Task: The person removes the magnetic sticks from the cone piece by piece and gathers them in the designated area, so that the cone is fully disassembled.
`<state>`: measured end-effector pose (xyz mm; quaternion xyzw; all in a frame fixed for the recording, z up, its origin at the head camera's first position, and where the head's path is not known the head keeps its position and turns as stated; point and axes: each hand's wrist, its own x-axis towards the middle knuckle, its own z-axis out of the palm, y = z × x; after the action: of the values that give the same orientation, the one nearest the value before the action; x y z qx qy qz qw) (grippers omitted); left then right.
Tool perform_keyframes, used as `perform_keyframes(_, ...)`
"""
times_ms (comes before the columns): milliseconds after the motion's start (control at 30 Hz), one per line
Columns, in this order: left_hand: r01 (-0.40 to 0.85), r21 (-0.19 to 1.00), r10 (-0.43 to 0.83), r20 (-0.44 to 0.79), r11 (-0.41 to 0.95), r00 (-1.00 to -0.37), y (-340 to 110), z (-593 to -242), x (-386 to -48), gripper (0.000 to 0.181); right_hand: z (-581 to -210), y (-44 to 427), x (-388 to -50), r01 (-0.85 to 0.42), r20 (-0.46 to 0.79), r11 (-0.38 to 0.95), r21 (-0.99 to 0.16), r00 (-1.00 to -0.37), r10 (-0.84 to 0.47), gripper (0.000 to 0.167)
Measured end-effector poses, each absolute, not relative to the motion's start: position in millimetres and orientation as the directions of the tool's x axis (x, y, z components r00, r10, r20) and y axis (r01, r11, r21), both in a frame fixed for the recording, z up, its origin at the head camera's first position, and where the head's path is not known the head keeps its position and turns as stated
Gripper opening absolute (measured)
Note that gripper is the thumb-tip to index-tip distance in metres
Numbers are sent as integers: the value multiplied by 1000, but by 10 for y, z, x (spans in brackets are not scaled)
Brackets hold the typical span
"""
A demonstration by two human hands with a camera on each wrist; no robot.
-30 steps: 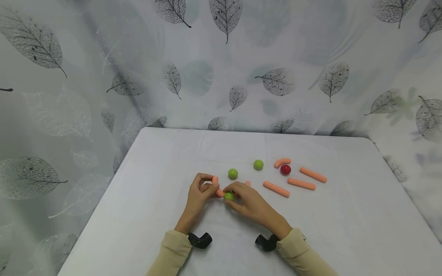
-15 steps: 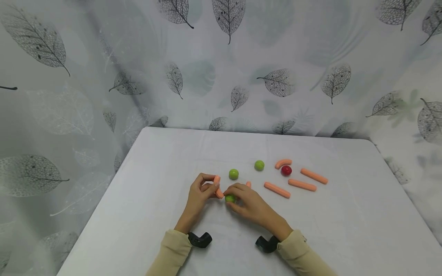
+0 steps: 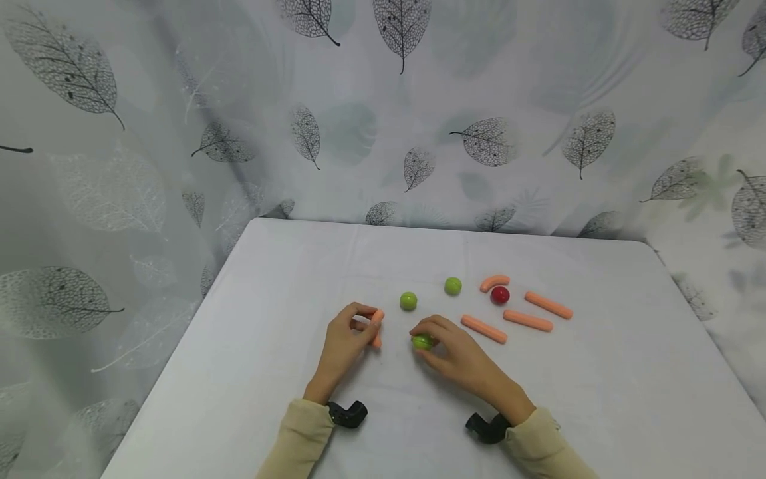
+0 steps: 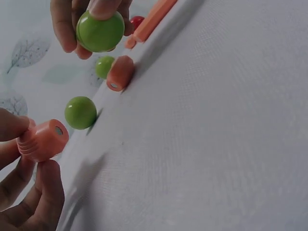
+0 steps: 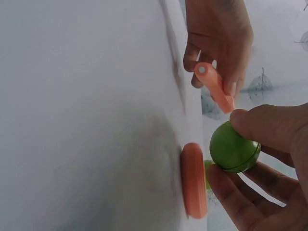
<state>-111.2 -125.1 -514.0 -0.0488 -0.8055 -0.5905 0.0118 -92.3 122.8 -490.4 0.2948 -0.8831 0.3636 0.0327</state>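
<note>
My left hand pinches a short, bent orange rod above the white table. In the left wrist view, a small grey disc shows in the end of this orange rod. My right hand holds a glossy green ball between thumb and fingers; a seam around this green ball shows in the right wrist view. Rod and ball are apart. Below the right hand, an orange rod lies on the table, hidden from the head view.
Beyond the hands lie two more green balls. To the right are a red ball, a curved orange rod and three straight orange rods. A leaf-print curtain hangs behind the white table.
My right hand has moved right with the green ball, away from the rod in my left hand. The gap between ball and rod has widened. The held rod has tilted.
</note>
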Motion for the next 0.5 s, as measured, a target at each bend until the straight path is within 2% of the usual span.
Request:
perform_keyframes(300, 120, 884, 40, 114, 451, -993, -1211, -5166, -1093, 19, -4996, 1396, -878, -508, 259, 583, -634, -850, -459, 41)
perform_keyframes(500, 163, 861, 58, 154, 481, -986, -1190, -5171, -1082, 20, -4990, 1499, -860, -455, 227, 639, -620, -884, -409, 40)
